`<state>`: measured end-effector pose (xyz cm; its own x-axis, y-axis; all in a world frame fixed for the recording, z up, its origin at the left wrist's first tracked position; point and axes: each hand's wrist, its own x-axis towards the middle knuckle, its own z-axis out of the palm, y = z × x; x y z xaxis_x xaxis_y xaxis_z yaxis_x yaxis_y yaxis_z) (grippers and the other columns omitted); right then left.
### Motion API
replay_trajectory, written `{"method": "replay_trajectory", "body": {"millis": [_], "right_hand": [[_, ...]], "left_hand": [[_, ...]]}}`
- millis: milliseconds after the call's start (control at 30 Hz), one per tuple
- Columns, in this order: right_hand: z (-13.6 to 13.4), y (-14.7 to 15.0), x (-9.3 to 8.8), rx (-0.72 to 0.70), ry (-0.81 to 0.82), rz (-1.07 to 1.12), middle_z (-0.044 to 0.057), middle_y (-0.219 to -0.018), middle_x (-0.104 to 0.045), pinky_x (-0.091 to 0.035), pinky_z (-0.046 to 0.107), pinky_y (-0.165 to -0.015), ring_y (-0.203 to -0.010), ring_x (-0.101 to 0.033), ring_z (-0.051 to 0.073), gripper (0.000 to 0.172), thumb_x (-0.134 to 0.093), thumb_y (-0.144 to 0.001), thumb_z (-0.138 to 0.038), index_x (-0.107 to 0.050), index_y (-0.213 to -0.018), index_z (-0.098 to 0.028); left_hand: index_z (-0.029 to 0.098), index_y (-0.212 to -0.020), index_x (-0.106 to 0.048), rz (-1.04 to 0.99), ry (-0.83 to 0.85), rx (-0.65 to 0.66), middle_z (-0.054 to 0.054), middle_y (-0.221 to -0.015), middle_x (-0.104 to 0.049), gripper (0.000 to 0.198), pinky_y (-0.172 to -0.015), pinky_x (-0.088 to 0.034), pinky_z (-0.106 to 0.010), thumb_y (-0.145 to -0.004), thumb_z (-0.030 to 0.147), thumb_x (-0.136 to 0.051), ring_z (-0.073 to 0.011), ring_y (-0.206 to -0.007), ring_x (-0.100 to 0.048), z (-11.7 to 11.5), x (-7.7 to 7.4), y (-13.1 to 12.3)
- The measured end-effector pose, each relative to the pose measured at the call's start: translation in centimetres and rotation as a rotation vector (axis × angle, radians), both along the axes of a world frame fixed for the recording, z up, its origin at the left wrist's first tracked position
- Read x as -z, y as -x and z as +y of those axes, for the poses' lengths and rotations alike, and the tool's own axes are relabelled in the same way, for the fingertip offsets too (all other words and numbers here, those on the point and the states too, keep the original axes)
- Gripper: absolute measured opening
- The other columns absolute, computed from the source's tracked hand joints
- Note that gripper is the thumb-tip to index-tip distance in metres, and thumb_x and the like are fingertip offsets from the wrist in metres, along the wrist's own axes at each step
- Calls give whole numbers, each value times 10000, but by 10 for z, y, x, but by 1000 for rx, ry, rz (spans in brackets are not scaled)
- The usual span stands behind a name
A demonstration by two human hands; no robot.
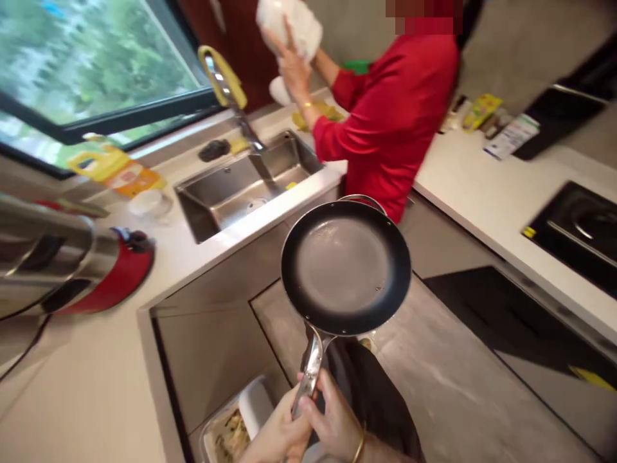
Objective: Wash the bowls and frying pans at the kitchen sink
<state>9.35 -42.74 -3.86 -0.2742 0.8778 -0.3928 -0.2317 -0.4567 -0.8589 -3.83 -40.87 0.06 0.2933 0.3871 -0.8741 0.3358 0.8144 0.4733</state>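
A dark frying pan [344, 263] is held out in front of me over the floor, its cooking surface facing up and a few wet drops showing on it. Its metal handle [313, 360] points down toward me. My left hand [284, 421] is closed round the handle's lower end. Beside it, my right hand [335, 418], with a gold bangle at the wrist, also grips the handle. A small loop handle [366, 200] stands at the pan's far side.
A person in a red top [380, 109] stands beyond the pan, holding up a white object [289, 29]. To the left are a sink [202, 212] with a tap [241, 122], a yellow oil jug [120, 170] and a red-based appliance [116, 276]. A bin [209, 444] sits below; a hob [583, 225] lies right.
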Motion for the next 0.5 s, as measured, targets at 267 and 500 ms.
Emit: {"method": "replay_trajectory", "body": {"millis": [267,500], "right_hand": [[-70,-105,22,501,-9,-99,117,-1264,-580,-396,371,-1058,-1205,-536,212,356,-496,-899,-283,-468,-1244,-201],[-53,-240,56,928,28,-25,94,-1143,-631,-462,349,-965,-1066,-601,198,327,-558,-867,-380,-494,-1131,-197]], "left_hand": [[165,-1243,-419,-148,52,411,90,-476,-429,715,-307,-227,-129,-757,661,-589,-21,-314,-320,-6,38,-126],[185,-1237,-376,-273,80,561,151,-419,-320,772,-321,-296,-148,-702,683,-625,-29,-308,-259,17,71,-300]]}}
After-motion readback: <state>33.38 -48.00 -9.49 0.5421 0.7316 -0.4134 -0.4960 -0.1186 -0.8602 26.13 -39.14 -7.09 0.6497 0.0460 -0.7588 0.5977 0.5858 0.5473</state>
